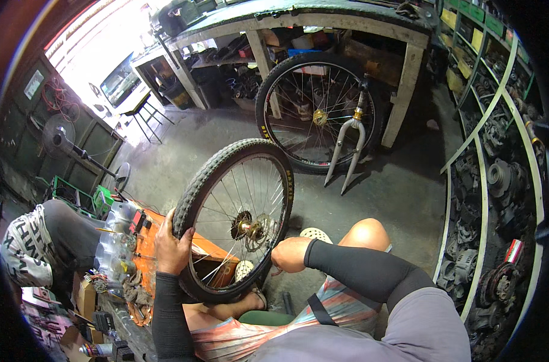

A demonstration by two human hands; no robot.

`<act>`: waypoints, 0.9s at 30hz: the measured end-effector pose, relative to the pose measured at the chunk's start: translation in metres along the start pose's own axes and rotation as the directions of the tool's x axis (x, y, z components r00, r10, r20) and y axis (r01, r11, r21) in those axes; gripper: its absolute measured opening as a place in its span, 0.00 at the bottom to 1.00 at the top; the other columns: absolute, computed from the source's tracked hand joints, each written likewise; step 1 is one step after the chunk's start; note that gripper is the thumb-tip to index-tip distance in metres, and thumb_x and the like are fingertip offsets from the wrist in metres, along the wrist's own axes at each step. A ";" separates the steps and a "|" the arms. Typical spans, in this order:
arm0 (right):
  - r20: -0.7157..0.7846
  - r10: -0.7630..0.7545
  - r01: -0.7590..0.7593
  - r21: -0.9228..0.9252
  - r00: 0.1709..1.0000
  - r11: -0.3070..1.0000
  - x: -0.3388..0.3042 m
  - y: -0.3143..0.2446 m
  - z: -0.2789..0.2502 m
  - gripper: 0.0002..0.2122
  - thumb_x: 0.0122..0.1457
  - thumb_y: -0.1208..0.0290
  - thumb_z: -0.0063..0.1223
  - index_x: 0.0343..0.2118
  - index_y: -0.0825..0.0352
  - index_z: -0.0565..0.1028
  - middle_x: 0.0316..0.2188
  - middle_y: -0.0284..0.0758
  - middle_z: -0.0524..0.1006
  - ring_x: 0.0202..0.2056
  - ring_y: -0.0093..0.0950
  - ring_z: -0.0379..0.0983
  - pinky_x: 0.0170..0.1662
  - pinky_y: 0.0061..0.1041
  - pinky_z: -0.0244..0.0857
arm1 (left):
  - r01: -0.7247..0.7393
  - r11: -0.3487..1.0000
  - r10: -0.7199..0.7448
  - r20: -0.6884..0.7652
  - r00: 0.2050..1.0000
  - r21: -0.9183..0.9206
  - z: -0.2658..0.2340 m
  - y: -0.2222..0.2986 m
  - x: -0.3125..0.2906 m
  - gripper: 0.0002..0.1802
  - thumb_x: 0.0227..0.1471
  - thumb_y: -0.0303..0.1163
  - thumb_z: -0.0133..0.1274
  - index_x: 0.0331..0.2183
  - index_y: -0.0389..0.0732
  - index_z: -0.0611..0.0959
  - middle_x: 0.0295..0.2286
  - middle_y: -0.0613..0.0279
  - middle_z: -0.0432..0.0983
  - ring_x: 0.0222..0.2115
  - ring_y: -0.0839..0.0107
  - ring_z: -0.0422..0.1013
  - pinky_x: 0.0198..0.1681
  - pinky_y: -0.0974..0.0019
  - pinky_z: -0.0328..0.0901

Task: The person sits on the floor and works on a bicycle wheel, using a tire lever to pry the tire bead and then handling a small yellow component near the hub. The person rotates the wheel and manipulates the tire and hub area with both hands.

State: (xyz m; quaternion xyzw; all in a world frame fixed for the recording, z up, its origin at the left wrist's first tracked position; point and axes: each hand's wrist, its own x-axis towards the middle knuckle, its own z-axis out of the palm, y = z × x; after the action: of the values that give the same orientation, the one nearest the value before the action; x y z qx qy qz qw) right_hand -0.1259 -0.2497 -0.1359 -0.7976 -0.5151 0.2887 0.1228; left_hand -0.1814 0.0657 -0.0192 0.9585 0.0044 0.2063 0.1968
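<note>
A bicycle wheel [235,217] with a knobby black tyre and silver spokes stands upright in front of my knees. My left hand [172,244] grips the tyre on its left side. On the lower right of the wheel, my right hand [291,253] is closed at the rim; what it pinches is hidden. Both forearms wear black sleeves. The brass-coloured hub [250,228] faces me.
A second wheel [316,111] leans against a workbench leg [401,99] at the back, with a silver fork [350,148] propped before it. An orange toolbox [147,238] with clutter sits at left. Shelves of metal parts [497,199] line the right. Bare concrete floor [395,187] lies between.
</note>
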 end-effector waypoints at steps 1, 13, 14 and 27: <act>-0.004 0.000 0.000 -0.010 1.000 1.000 0.001 -0.001 0.000 0.14 0.53 0.64 0.70 0.35 0.73 0.86 0.36 0.51 0.87 0.43 0.48 0.86 0.48 0.44 0.79 | -0.011 1.000 0.011 -0.001 1.000 -0.009 -0.001 -0.003 -0.002 0.36 0.54 0.32 0.68 0.61 0.31 0.77 0.47 0.40 0.84 0.49 0.48 0.81 0.55 0.52 0.73; -0.027 -0.047 0.047 0.003 0.999 0.999 -0.002 -0.007 -0.006 0.10 0.60 0.67 0.56 0.35 0.67 0.85 0.33 0.50 0.86 0.41 0.50 0.85 0.46 0.48 0.77 | 0.027 1.000 -0.027 -0.015 1.000 -0.009 0.003 -0.006 -0.009 0.40 0.51 0.33 0.71 0.63 0.37 0.76 0.49 0.38 0.82 0.50 0.41 0.80 0.54 0.49 0.73; -0.027 -0.034 0.035 0.022 0.999 0.999 -0.002 -0.005 -0.005 0.10 0.59 0.67 0.59 0.35 0.69 0.86 0.34 0.51 0.86 0.41 0.50 0.85 0.47 0.47 0.78 | 0.025 1.000 -0.025 -0.015 1.000 0.002 0.002 -0.005 -0.009 0.40 0.51 0.33 0.71 0.64 0.37 0.76 0.50 0.38 0.82 0.50 0.41 0.79 0.54 0.49 0.72; -0.019 0.014 -0.014 0.044 1.000 0.999 -0.003 0.001 -0.002 0.17 0.56 0.59 0.71 0.34 0.72 0.86 0.36 0.51 0.86 0.43 0.49 0.85 0.49 0.45 0.79 | 0.075 0.997 -0.074 -0.041 0.996 0.016 0.004 -0.004 -0.012 0.40 0.52 0.32 0.70 0.64 0.37 0.76 0.51 0.39 0.82 0.50 0.42 0.79 0.54 0.50 0.72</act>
State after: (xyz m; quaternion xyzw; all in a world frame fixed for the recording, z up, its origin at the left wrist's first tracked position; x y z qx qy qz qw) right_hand -0.1250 -0.2526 -0.1331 -0.8011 -0.5019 0.2928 0.1431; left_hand -0.1908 0.0671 -0.0291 0.9550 0.0459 0.2180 0.1957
